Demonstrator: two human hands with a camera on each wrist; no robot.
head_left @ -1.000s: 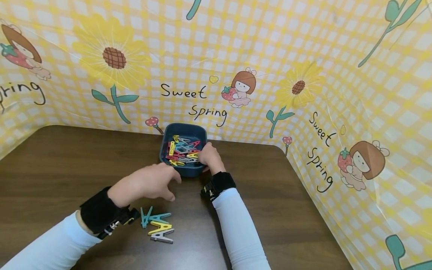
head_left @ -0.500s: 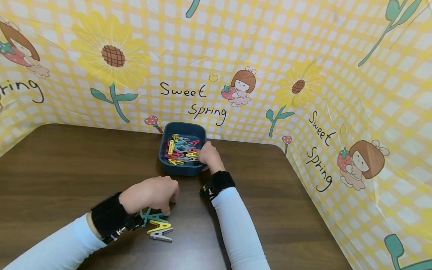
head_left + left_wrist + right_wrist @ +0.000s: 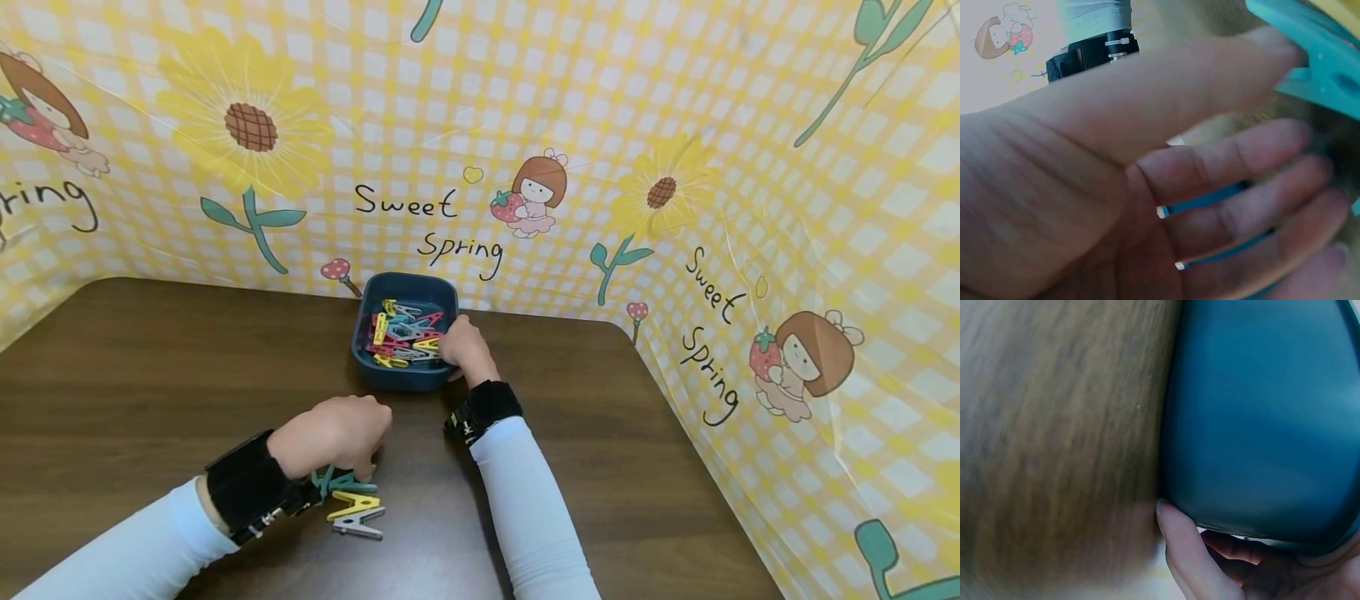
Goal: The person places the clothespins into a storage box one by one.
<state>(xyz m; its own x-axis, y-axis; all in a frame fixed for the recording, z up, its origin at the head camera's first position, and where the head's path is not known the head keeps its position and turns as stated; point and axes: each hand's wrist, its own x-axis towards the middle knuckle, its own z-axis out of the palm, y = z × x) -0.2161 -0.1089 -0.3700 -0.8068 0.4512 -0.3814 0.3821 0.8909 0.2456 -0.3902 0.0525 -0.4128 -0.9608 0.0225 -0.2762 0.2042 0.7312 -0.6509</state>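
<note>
Sorting pegs: I log my left hand (image 3: 335,433) on the counter (image 3: 150,358), fingers (image 3: 1260,156) curled about a teal peg (image 3: 347,483); right hand (image 3: 463,347) grips the bin (image 3: 408,381); next, probably lift gently.

The yellow checked backdrop (image 3: 525,100) carries all the readable writing. "Sweet Spring" stands in black script on its back panel (image 3: 427,225), beside a cartoon girl holding a strawberry. The same "Sweet Spring" runs slantwise down the right panel (image 3: 712,333). At the far left edge only "ring" (image 3: 45,204) shows, the word's start cut off.
</note>
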